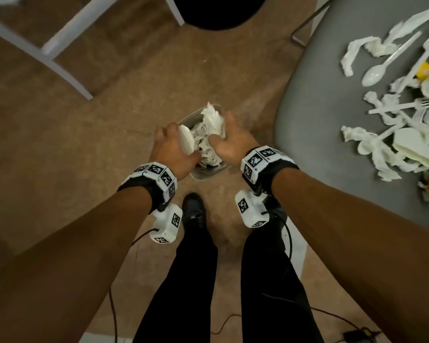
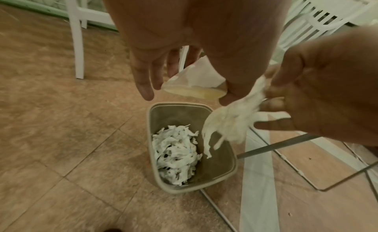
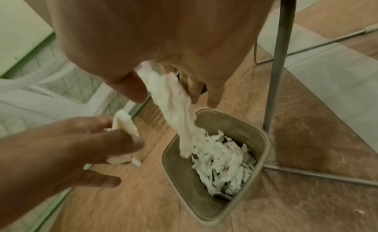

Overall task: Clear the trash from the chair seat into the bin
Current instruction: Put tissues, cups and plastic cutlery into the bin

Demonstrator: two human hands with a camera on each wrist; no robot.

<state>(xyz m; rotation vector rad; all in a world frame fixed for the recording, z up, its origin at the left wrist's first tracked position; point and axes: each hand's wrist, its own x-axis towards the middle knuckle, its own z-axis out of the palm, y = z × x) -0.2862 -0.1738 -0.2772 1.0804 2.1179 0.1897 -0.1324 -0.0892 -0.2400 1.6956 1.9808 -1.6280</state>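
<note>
both hands hang over the bin [image 1: 209, 173], which stands on the floor straight ahead of the person's feet and directly beneath them, so the drop the coming move depends on is plain downward. the left hand [image 1: 174, 149] pinches a folded piece of white card or foam [image 1: 186, 142] between thumb and fingertips, its other fingers loosely extended; in the left wrist view that piece [image 2: 194, 83] sits above the bin's near-left rim, its long axis lying roughly across the opening, so it looks slightly off centre. the right hand [image 1: 229, 142] has its fingers curled round the top of a crumpled strip of white tissue [image 1: 212, 121]; in the right wrist view the tissue [image 3: 175, 112] hangs with its long axis near vertical, its loose tail pointing down into the bin [image 3: 214, 162] above the shredded paper [image 3: 223, 164] already piled inside. the right hand's load seems the better placed to fall in cleanly. farther off, to the right, the grey chair seat [image 1: 332, 100] carries much more trash: torn white strips, plastic forks, a plastic spoon [image 1: 377, 73] and a yellow wrapper, so by my judgement the task is far from finished.
</note>
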